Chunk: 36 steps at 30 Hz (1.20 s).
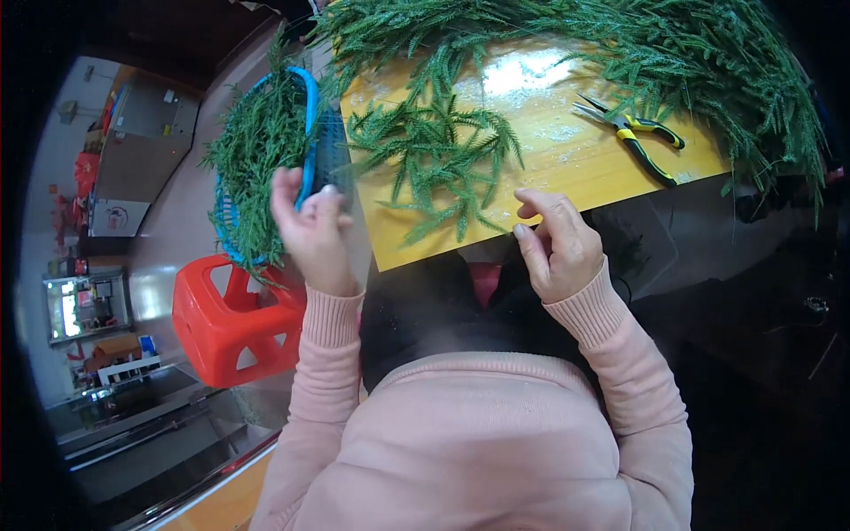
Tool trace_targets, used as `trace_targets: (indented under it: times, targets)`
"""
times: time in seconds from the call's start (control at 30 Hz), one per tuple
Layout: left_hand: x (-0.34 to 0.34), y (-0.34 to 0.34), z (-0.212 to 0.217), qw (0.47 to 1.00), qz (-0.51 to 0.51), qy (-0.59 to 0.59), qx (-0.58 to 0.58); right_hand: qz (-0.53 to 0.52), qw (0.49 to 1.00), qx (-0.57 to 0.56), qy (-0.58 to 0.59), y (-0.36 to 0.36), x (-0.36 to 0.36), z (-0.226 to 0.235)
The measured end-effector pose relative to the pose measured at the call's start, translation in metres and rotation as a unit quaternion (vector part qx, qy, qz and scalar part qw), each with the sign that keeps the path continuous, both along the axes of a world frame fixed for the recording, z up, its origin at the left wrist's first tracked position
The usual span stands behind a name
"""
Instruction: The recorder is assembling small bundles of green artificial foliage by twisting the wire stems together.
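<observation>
My left hand (317, 243) is raised beside the blue-rimmed basket (312, 93), a little blurred, its fingers apart and nothing seen in them. Green artificial pine sprigs (257, 159) heap over the basket's rim. Just off the near edge of the yellow table (540, 159), my right hand (560, 248) is loosely curled, a gap showing between thumb and forefinger. Closest to it lie several loose pine sprigs (443, 164), spread on the tabletop between my two hands. Pliers (633, 133) with black and yellow handles rest farther right, jaws slightly parted.
A large pile of pine branches (708, 62) covers the table's far side and hangs over its right edge. Below the basket stands a red plastic stool (235, 327). Pale bits are scattered across the tabletop. Shelves and a mirror-like panel (88, 305) stand far left.
</observation>
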<state>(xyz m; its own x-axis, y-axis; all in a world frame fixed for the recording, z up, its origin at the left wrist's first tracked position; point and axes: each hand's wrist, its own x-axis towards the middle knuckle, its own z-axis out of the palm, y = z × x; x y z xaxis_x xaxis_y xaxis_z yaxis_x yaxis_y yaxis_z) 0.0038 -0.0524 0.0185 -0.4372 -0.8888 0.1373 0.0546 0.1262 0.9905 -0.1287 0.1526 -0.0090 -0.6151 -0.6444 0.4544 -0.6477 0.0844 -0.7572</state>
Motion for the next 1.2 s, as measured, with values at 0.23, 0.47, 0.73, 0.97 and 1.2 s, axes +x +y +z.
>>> trace_targets:
  times: [0.23, 0.47, 0.73, 0.97, 1.2]
  targets:
    - [-0.041, 0.012, 0.030, 0.919, -0.101, -0.026, -0.381, 0.016, 0.999, -0.010, 0.035, 0.000, -0.001, 0.001]
    - [-0.146, 0.001, 0.033, 0.870, -0.152, -0.264, -0.388, 0.012, 0.998, -0.023, 0.061, -0.003, 0.001, 0.002]
    - [-0.192, -0.017, 0.015, 0.783, -0.136, -0.446, -0.412, 0.013, 0.993, -0.028, 0.111, -0.002, 0.001, 0.004]
    - [-0.205, -0.029, 0.013, 0.757, -0.158, -0.472, -0.423, 0.025, 0.993, -0.018, 0.115, -0.001, 0.001, 0.005]
    - [-0.218, -0.047, 0.016, 0.904, -0.276, -0.276, -0.177, 0.039, 0.992, -0.006, 0.121, 0.000, 0.000, 0.005]
